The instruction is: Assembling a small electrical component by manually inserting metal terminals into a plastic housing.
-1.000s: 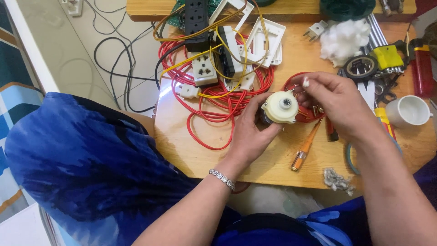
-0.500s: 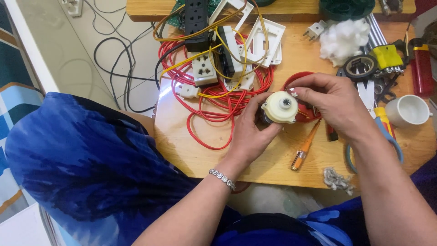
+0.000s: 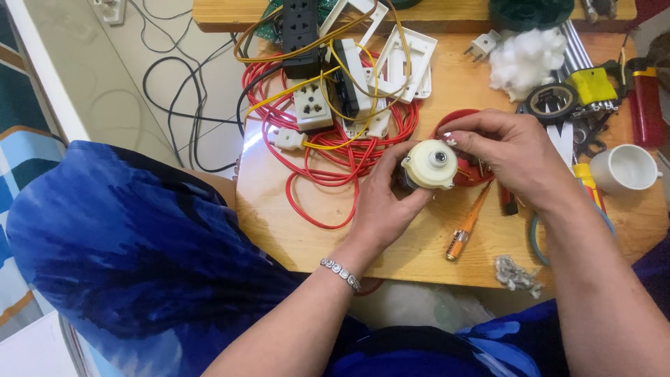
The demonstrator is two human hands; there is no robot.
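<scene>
**Head view: both hands on a small cream motor over a crowded workbench**

Head camera looks down on a light wooden table (image 3: 293, 230) whose near edge runs across the lower middle of the frame. The left hand (image 3: 384, 202) cups a small cream-capped motor (image 3: 431, 165) from below, fingers curled closed around its body. The right hand (image 3: 513, 157) comes in from the other side, its fingertips (image 3: 453, 139) pinched together at the motor's upper rim, touching it. The motor sits held just above the table, in front of a red round dish (image 3: 453, 120).

Left of the hands, a tangle of red cable (image 3: 328, 167) and yellow wire (image 3: 328, 143) lies under white sockets (image 3: 312, 105) and a black power strip (image 3: 300, 31). An orange-handled screwdriver (image 3: 466, 225) rests just beside the right wrist. Farther right stand a white cup (image 3: 624, 167), a roll of black tape (image 3: 551, 101) and a tuft of white cotton (image 3: 525, 57).

Beyond the table's left edge, pale floor tiles (image 3: 105, 77) carry loose black cords (image 3: 174, 98).
</scene>
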